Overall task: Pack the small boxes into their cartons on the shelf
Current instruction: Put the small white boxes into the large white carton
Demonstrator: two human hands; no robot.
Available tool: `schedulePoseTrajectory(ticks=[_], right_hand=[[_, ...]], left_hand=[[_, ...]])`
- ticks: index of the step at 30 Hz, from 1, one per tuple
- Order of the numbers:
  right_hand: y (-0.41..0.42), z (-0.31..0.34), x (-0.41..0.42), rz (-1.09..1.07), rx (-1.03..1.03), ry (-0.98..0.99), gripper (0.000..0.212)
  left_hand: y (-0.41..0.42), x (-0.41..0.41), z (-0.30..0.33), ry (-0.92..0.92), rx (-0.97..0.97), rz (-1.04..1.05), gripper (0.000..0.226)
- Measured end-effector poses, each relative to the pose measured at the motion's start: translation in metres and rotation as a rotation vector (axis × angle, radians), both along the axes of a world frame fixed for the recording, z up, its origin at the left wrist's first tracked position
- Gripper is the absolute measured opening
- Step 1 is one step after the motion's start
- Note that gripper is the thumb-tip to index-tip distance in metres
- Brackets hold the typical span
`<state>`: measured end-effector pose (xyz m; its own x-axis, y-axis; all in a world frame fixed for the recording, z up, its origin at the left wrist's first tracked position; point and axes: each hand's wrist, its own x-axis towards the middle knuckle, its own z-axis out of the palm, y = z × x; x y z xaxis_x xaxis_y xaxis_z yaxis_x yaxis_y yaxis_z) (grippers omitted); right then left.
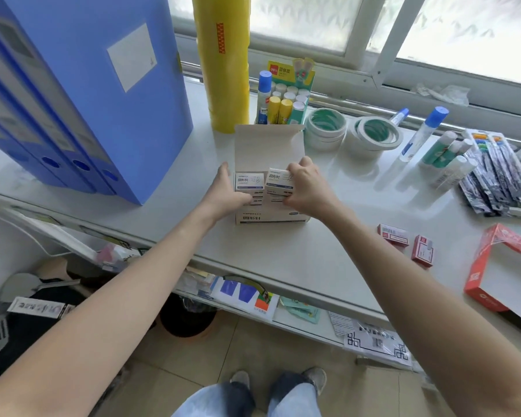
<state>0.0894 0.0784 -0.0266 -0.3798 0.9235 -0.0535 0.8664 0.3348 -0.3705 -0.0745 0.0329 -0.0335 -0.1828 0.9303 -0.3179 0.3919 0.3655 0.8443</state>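
Note:
A white carton (269, 219) stands open on the white shelf (298, 254), its lid flap (268, 145) raised at the back. Small white paper-clip boxes fill it in two stacks. My left hand (227, 191) grips the left stack, whose top box (249, 182) shows its blue label. My right hand (306, 188) is closed on a small white box (278, 179) atop the right stack, tilted slightly. Two small red boxes (393, 234) (423, 250) lie loose on the shelf to the right, beside an open red carton (494, 266).
Blue file boxes (82, 94) stand at the left and a yellow film roll (223, 61) behind the carton. A glue-stick display box (286, 97), tape rolls (372, 136), glue bottles (423, 133) and packaged pens (494, 176) lie at the back right. Lower shelves hold papers.

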Motion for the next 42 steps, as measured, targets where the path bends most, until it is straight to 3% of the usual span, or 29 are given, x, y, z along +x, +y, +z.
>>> schedulePoseTrajectory(ticks=[2,13,18,30,42], right_hand=[[0.001,-0.002,-0.004,0.026,-0.001,-0.023,0.029],[0.002,-0.006,-0.007,0.101,0.09,-0.094,0.041],[0.002,-0.002,-0.009,0.117,0.193,-0.258,0.05],[-0.002,0.001,-0.012,-0.085,0.015,0.096,0.048],[0.001,-0.009,-0.012,0.024,0.079,-0.053,0.026]], left_hand=[[0.002,0.0,-0.003,-0.019,-0.032,-0.025,0.094],[0.012,-0.004,-0.014,0.168,-0.012,-0.045,0.058],[0.014,-0.005,-0.014,0.207,0.003,-0.053,0.051],[0.016,-0.009,-0.015,0.26,0.022,-0.068,0.045],[0.016,-0.007,-0.015,0.208,0.082,-0.03,0.048]])
